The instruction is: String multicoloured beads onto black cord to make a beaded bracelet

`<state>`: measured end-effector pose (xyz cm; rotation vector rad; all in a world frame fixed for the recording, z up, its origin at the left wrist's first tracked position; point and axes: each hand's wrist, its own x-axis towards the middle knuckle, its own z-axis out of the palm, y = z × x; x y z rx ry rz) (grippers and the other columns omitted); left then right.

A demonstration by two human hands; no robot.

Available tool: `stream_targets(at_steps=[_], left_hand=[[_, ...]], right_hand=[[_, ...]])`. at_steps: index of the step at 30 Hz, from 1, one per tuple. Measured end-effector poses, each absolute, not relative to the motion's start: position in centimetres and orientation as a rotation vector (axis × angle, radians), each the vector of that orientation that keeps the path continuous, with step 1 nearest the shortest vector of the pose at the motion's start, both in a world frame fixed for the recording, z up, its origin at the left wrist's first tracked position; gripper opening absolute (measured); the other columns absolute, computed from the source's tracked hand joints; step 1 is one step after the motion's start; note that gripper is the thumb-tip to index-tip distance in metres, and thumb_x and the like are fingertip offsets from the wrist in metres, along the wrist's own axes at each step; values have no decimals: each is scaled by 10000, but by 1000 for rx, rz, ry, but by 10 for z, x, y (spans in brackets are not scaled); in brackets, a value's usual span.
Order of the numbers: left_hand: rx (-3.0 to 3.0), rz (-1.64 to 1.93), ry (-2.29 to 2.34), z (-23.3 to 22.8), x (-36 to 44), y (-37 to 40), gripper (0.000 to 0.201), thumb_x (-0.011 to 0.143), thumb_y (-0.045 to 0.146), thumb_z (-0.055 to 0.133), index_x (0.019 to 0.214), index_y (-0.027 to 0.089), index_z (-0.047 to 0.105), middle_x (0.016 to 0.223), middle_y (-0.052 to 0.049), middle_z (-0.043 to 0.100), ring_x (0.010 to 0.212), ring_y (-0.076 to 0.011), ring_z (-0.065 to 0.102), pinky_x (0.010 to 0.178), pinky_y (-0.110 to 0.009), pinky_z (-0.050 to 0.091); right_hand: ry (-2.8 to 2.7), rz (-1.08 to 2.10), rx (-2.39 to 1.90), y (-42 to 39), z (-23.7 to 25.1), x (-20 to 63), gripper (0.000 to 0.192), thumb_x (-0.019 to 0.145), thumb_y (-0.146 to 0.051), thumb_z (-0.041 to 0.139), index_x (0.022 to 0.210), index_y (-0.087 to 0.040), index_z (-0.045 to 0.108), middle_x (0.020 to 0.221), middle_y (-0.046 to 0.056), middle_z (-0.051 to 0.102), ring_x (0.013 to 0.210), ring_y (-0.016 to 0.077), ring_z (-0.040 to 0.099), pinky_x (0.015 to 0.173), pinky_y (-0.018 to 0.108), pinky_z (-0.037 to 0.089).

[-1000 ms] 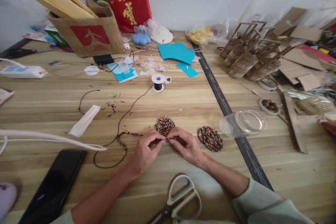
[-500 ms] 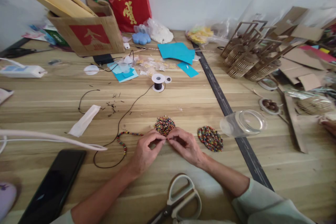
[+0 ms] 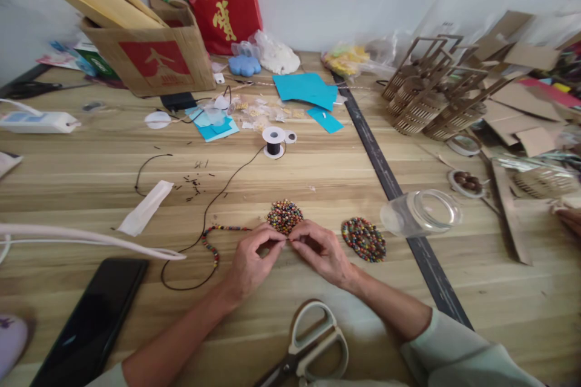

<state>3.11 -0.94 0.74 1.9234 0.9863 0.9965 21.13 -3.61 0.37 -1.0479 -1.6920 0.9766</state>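
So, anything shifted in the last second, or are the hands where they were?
Nothing visibly changed. The left hand and right hand are pinched together as before, at the near edge of the bead pile, with the beaded cord trailing left. The scissors and clear jar lie as before.

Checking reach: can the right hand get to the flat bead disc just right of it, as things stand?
Probably yes. The bead disc lies flat on the table close beside the right hand, with bare wood between. But that hand and the left hand are both pinching the cord, so it must let go first.
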Motion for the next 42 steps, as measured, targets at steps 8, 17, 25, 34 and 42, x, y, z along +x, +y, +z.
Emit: stream_targets(at_steps=[8, 17, 25, 34, 42], left_hand=[[1911, 1029, 968, 4, 31, -10, 106, 820, 105, 586, 773, 150, 670, 731, -48, 666, 701, -156, 632, 664, -252, 516], [1891, 1034, 957, 6, 31, -11, 103, 833, 112, 588, 797, 150, 677, 752, -52, 667, 717, -154, 632, 665, -249, 510], [1900, 1011, 977, 7, 31, -11, 100, 831, 120, 593, 788, 155, 676, 758, -51, 676, 730, -157, 639, 682, -251, 516], [1889, 1049, 948, 6, 31, -11, 92, 824, 108, 602, 786, 138, 680, 746, -50, 670, 715, -151, 637, 669, -238, 507], [1910, 1034, 959, 5, 31, -11, 101, 825, 100, 593, 775, 141, 671, 740, -47, 666, 718, -154, 636, 671, -243, 513]], right_hand=[[-1703, 974, -1058, -36, 3, 211, 115, 930, -247, 538, 948, -179, 629, 869, 75, 649, 812, 171, 600, 734, 300, 488], [-1672, 998, -1096, -37, 0, 211, 121, 924, -267, 549, 943, -179, 630, 872, 70, 663, 807, 166, 619, 741, 293, 509], [-1657, 1030, -1109, -38, -2, 212, 117, 916, -252, 559, 945, -169, 636, 870, 68, 669, 794, 159, 620, 720, 279, 504], [-1633, 1013, -1101, -37, -2, 211, 104, 909, -244, 570, 928, -169, 639, 834, 53, 649, 755, 147, 600, 685, 261, 486], [-1631, 1016, -1125, -38, -2, 212, 133, 907, -274, 581, 931, -170, 659, 848, 58, 676, 781, 155, 627, 699, 262, 505]])
